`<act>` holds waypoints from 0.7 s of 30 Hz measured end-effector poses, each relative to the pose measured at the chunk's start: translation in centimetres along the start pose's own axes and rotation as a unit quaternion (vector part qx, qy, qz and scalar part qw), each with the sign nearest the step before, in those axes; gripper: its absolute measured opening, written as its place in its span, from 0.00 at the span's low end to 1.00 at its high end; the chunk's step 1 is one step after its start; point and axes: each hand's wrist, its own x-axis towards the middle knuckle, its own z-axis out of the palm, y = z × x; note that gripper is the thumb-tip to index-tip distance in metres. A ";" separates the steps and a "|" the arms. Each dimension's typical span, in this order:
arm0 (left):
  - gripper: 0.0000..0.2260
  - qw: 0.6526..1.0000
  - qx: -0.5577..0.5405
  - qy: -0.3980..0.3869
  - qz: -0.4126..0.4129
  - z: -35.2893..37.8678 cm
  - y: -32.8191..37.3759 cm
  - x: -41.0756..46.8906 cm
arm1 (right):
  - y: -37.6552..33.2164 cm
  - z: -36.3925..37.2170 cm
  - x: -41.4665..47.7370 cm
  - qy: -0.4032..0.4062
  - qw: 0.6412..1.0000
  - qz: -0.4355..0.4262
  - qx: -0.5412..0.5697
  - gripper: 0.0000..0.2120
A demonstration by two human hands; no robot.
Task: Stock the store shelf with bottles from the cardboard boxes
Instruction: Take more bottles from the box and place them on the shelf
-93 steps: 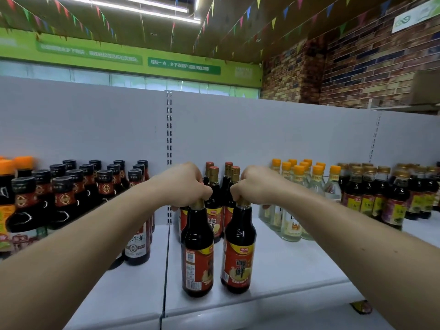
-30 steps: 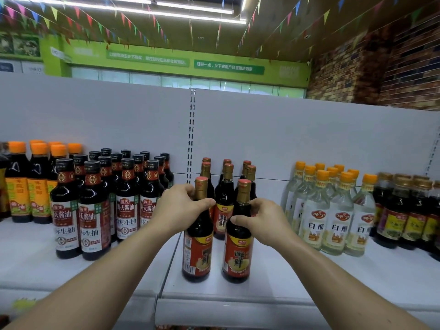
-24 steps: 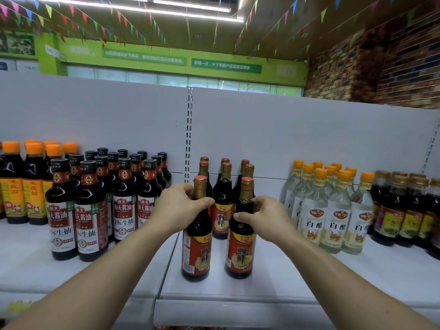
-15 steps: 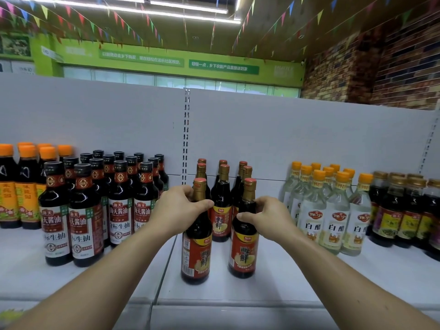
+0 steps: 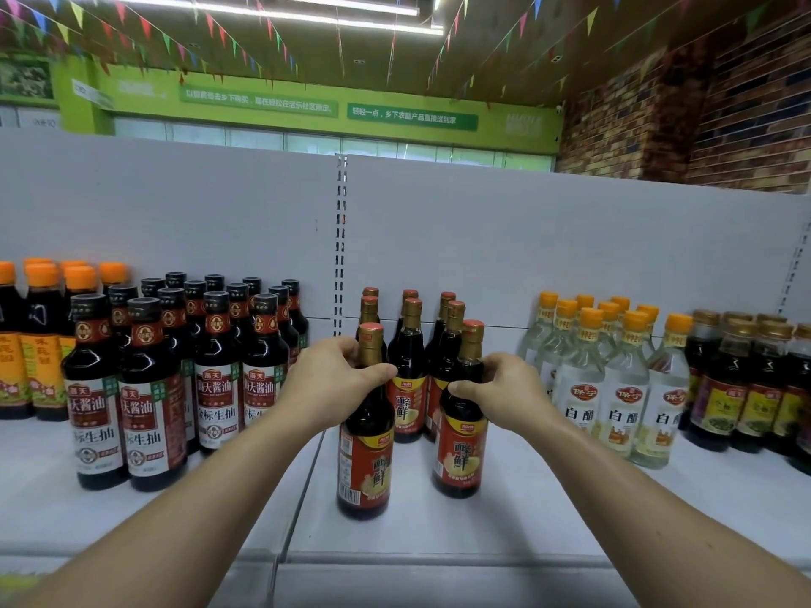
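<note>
Just right of the slotted post (image 5: 341,239) in the back panel, two dark bottles with red labels stand upright on the white shelf (image 5: 504,533), in front of a small group of matching bottles (image 5: 410,379). The left hand (image 5: 338,383) is wrapped round the neck of the left bottle (image 5: 364,467), which stands nearest the post's foot. The right hand (image 5: 504,392) grasps the shoulder of the right bottle (image 5: 461,449), further right of the post and set a little deeper. Both bases appear to sit on the shelf, so the step in hand looks like placing and lining up this pair. Left of the post stand black-capped bottles (image 5: 153,414); well right of it, clear bottles (image 5: 623,401) with orange caps. The next move, as I judge it, is to push the left bottle back level with its partner and turn its label forward, since its barcode edge shows. After that, let go without tipping either bottle and reach for more from the boxes, which are out of view.
</note>
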 end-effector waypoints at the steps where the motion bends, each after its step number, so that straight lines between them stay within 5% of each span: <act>1: 0.11 1.000 -0.002 -0.001 0.000 0.0 0.0 0.0 | 0.0 0.0 0.1 0.001 1.000 0.001 -0.002 0.15; 21: 0.11 1.000 -0.018 -0.007 -0.003 0.2 0.0 0.3 | 0.2 0.4 2.5 0.010 1.000 0.010 -0.008 0.16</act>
